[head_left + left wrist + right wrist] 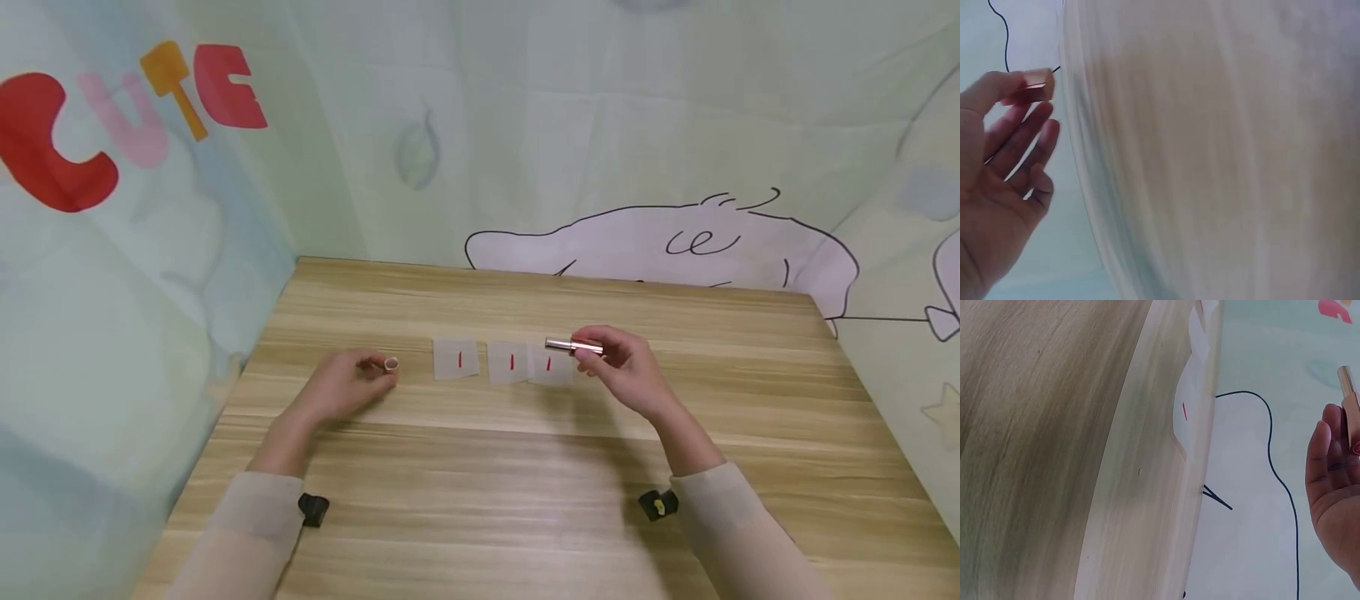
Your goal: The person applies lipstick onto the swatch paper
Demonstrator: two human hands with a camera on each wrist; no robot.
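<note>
My left hand (348, 385) is at the left of the table and pinches a small hollow lipstick cap (392, 364) between thumb and fingers. The left wrist view shows the cap (1038, 84) at the tip of the thumb, with the other fingers loosely bent. On the right, my right hand (628, 371) holds a shiny rose-gold lipstick tube (577, 345) sideways, its slim end pointing left. That tube overlaps the rightmost paper square (561, 375) in the head view. The right wrist view cuts off part of the tube (1351, 419), which has a round red mark on its thicker end.
A middle paper square (501, 350) and a left paper square (446, 352) lie in a row with the rightmost one, each bearing a short red stroke. Beneath them is a wood-grain table (480, 500). A printed curtain (525, 125) hangs behind the table's far edge.
</note>
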